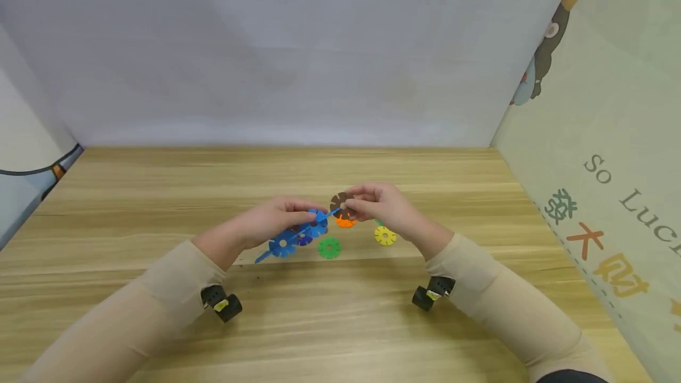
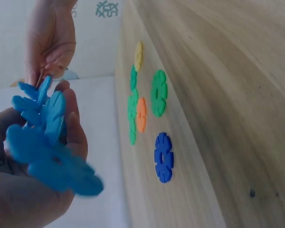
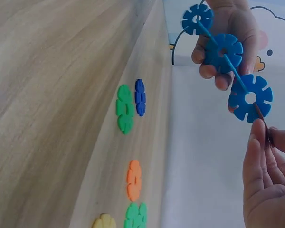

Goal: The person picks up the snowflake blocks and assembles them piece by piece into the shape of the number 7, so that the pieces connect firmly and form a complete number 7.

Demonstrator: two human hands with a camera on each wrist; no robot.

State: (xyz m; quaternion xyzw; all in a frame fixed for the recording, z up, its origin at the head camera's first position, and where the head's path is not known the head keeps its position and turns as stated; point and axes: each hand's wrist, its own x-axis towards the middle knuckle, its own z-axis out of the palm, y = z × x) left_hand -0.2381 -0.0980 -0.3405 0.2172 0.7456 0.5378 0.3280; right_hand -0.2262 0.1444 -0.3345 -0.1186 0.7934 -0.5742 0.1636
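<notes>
A chain of light blue notched flower discs (image 1: pixel 276 248), slotted into one another, is gripped by my left hand (image 1: pixel 266 220) above the table. In the right wrist view its end blue disc (image 3: pixel 263 97) faces the camera. My right hand (image 1: pixel 387 204) pinches a brown notched disc (image 1: pixel 337 200) between thumb and fingers. Seen nearly edge-on in the right wrist view, the brown disc (image 3: pixel 259 112) meets the rim of that end blue disc. In the left wrist view the chain (image 2: pixel 52 116) covers part of the left palm and fingers.
Loose discs lie on the wooden table (image 1: pixel 330 324) beneath the hands: green (image 1: pixel 323 248), yellow (image 1: pixel 378 236), orange (image 1: pixel 346 224) and dark blue (image 2: pixel 166 175), plus more green ones (image 2: pixel 132 114). A pale cloth (image 1: pixel 287 75) stands behind the table, and a printed cloth (image 1: pixel 601 152) at the right.
</notes>
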